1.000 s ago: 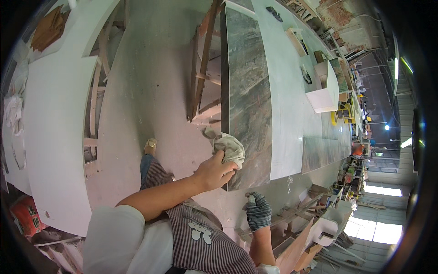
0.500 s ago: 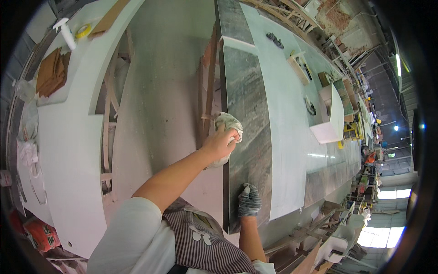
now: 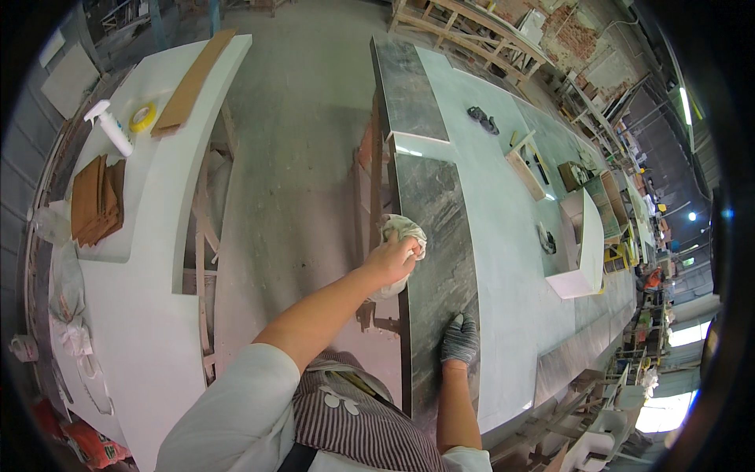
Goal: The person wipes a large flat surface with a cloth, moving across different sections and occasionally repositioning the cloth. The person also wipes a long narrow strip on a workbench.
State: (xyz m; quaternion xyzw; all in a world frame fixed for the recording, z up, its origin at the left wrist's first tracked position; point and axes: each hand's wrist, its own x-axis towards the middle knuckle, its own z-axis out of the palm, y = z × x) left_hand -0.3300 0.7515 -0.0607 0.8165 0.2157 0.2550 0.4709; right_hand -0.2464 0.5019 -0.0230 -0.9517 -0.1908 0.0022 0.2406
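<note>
Two hands are on the dark stone slab (image 3: 429, 204): the bare left hand (image 3: 389, 259) is clenched around a crumpled pale rag (image 3: 405, 234), pressing it on the slab's left edge. The gloved right hand (image 3: 459, 340) lies flat and released on the slab nearer the person. A white worktop (image 3: 503, 236) adjoins the slab's right side.
</note>
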